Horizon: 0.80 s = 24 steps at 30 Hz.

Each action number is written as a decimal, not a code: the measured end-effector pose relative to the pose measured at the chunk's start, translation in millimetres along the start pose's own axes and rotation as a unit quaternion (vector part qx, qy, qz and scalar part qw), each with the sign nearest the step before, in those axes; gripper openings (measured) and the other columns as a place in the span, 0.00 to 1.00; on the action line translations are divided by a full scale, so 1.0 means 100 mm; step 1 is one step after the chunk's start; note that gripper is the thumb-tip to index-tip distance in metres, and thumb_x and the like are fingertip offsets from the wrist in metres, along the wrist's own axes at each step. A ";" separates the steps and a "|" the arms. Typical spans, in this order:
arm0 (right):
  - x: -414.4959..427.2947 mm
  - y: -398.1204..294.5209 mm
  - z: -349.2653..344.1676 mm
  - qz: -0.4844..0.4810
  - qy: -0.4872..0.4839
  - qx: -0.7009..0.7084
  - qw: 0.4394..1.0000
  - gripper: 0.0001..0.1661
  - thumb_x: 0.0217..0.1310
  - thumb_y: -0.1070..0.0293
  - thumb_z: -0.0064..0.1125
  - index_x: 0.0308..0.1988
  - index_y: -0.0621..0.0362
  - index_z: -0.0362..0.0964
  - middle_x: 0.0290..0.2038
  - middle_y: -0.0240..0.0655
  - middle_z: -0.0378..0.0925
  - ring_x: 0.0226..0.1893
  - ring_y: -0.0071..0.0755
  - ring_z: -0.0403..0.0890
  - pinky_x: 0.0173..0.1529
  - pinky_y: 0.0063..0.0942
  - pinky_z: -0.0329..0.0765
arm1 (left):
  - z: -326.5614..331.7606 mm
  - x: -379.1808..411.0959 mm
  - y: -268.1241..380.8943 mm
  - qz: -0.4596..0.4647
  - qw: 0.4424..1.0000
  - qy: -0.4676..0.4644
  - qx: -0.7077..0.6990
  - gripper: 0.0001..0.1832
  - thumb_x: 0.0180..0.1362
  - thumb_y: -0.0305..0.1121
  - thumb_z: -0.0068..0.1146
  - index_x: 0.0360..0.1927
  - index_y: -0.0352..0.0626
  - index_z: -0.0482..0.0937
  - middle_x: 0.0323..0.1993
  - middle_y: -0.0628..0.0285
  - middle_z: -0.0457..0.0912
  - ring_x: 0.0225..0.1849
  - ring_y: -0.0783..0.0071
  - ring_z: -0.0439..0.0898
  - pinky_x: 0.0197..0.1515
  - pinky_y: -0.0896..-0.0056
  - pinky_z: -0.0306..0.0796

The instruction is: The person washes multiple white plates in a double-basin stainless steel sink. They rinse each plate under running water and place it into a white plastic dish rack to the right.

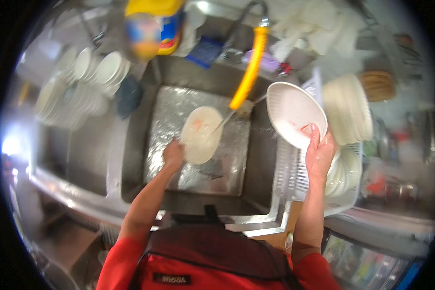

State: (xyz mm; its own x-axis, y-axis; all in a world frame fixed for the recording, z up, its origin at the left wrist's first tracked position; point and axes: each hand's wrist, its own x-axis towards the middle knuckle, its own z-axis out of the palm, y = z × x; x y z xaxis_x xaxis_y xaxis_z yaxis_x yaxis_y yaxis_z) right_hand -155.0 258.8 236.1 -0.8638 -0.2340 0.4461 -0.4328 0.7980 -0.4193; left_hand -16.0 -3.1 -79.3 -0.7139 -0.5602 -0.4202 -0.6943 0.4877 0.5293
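My left hand grips the left edge of a white oval plate over the sink basin. Water runs onto that plate from a tap with a yellow hose, and an orange-red mark shows on its face. To the right, my right hand holds a second white oval plate, tilted up, thumb on its inner face; it may be more than one plate stacked. This plate is beside a white plastic basket at the sink's right rim.
A tall row of white plates and more white dishes stand in the basket. On the left are stacked white plates and a dark cloth or pad. A yellow container and a blue pad sit behind the basin.
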 end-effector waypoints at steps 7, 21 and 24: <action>0.80 0.50 -1.17 0.017 0.172 -0.152 0.973 0.23 0.64 0.62 0.48 0.55 0.65 0.64 0.47 0.53 0.74 0.48 0.49 0.76 0.53 0.36 0.69 | -0.15 0.02 0.03 0.030 0.999 0.016 0.028 0.11 0.57 0.38 0.51 0.34 0.40 0.73 0.30 0.47 0.80 0.36 0.45 0.79 0.38 0.48 0.71; 2.17 2.51 -1.26 0.073 -0.087 -0.252 0.961 0.27 0.60 0.47 0.49 0.35 0.64 0.71 0.37 0.55 0.75 0.43 0.58 0.75 0.48 0.42 0.70 | -0.31 0.05 -0.17 0.115 0.989 -0.024 -0.091 0.06 0.54 0.28 0.51 0.25 0.37 0.69 0.22 0.51 0.77 0.27 0.55 0.79 0.28 0.60 0.73; 2.18 2.64 -1.22 0.065 -0.111 -0.228 0.965 0.24 0.58 0.50 0.51 0.38 0.64 0.71 0.36 0.53 0.76 0.41 0.56 0.75 0.48 0.41 0.70 | -0.43 -0.02 0.07 0.085 0.971 -0.105 -0.196 0.04 0.53 0.20 0.47 0.30 0.38 0.67 0.25 0.54 0.78 0.26 0.65 0.79 0.22 0.66 0.74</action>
State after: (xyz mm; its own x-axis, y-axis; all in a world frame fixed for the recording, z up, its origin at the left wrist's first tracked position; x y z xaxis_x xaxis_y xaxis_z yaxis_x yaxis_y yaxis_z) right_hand -426.6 486.1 318.7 -0.9591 -0.1883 0.2115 -0.2021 0.9783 -0.0455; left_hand -15.1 -27.7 -43.1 -0.8468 -0.3249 -0.4212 -0.5058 0.2467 0.8266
